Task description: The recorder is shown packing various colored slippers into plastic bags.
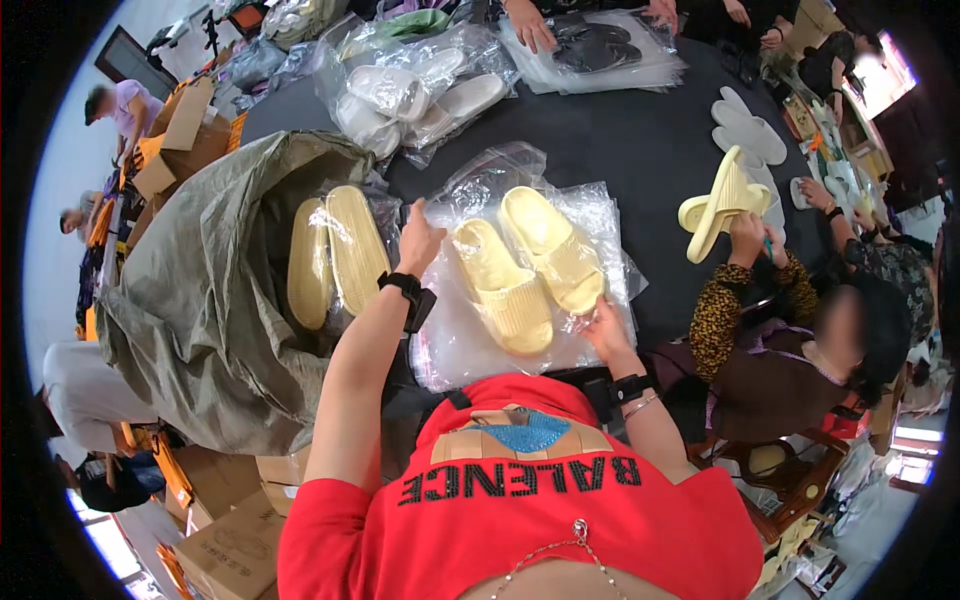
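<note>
Bag stack [440,368] is set at near edge of table [660,150], yellow slippers [540,225] atop. Right hand [609,335] is half-curled at one toe, left hand [420,243] half-open at stack's left edge; grips cannot be told. Bare surface is seen past far-right corner.

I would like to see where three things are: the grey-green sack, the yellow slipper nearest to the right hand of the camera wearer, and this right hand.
Grey-green sack [210,290]: head view, on its outer cloth.
Yellow slipper [567,270]: head view, on its strap.
Right hand [608,333]: head view, on its middle.
</note>
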`<state>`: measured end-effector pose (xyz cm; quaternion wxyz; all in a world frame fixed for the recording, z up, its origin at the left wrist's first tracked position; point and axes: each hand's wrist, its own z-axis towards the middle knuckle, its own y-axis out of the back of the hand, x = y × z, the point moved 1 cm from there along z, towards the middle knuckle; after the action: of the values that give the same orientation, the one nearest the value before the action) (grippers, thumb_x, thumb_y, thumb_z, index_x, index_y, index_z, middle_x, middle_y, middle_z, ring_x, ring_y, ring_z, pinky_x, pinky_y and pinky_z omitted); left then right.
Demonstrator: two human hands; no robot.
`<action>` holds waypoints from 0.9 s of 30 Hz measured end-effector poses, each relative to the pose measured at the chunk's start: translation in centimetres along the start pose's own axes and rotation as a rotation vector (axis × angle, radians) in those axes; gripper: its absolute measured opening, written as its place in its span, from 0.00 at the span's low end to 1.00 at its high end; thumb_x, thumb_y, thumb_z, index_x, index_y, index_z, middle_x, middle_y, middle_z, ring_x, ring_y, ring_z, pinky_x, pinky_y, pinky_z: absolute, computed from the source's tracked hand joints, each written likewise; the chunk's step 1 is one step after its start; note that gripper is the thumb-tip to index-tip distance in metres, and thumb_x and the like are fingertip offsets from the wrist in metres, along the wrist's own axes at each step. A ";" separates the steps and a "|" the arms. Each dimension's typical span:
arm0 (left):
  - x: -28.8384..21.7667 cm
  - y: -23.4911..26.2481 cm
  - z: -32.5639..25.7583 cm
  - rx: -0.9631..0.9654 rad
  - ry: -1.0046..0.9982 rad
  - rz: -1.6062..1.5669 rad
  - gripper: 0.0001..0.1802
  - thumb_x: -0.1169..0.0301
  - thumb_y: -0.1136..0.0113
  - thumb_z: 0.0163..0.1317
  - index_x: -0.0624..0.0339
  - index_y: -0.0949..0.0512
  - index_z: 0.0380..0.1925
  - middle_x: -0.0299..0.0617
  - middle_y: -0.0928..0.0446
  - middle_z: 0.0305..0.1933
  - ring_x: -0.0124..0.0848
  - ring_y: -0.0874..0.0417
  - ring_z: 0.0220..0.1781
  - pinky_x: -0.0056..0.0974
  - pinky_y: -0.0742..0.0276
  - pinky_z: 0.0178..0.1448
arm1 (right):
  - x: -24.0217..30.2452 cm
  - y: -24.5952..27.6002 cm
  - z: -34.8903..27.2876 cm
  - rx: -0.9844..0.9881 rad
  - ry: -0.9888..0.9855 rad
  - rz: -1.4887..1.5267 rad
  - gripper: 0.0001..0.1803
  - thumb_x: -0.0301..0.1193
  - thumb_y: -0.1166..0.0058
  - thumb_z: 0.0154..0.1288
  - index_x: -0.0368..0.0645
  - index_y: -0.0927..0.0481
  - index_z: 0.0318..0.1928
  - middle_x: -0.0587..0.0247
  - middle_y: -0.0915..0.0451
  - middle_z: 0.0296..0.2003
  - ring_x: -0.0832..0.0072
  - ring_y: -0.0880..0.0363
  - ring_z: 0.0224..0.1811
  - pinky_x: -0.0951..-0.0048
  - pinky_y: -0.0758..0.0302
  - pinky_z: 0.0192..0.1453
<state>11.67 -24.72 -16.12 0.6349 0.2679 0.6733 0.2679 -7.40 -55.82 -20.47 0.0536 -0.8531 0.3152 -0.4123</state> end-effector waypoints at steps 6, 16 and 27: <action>-2.3 4.8 -3.4 0.070 0.016 -0.408 0.15 0.70 0.39 0.47 0.63 0.24 0.37 0.42 0.27 0.27 0.31 0.26 0.31 0.33 0.31 0.37 | 5.0 -0.2 1.3 0.022 0.210 -0.057 0.19 0.46 0.62 0.68 0.48 0.32 0.51 0.69 0.24 0.36 0.79 0.26 0.35 0.73 0.32 0.36; 0.3 8.9 -7.4 -0.060 -0.178 0.227 0.29 0.62 0.40 0.51 0.54 0.33 0.54 0.49 0.34 0.56 0.47 0.37 0.59 0.48 0.44 0.61 | 4.9 -0.3 2.8 -0.027 0.150 -0.354 0.30 0.36 0.47 0.60 0.44 0.40 0.61 0.67 0.29 0.39 0.82 0.30 0.36 0.81 0.34 0.31; -3.8 2.8 -0.1 0.163 -0.226 -0.181 0.07 0.72 0.45 0.52 0.64 0.27 0.28 0.43 0.26 0.25 0.32 0.28 0.27 0.36 0.32 0.34 | 0.4 3.1 7.7 -0.279 0.518 -0.701 0.03 0.24 0.55 0.56 0.38 0.29 0.29 0.63 0.26 0.21 0.76 0.27 0.22 0.71 0.29 0.25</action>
<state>11.79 -25.40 -11.44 0.7041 0.2855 0.6385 0.1223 -3.06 -59.78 -26.35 -0.2854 -0.7760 0.0628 -0.5589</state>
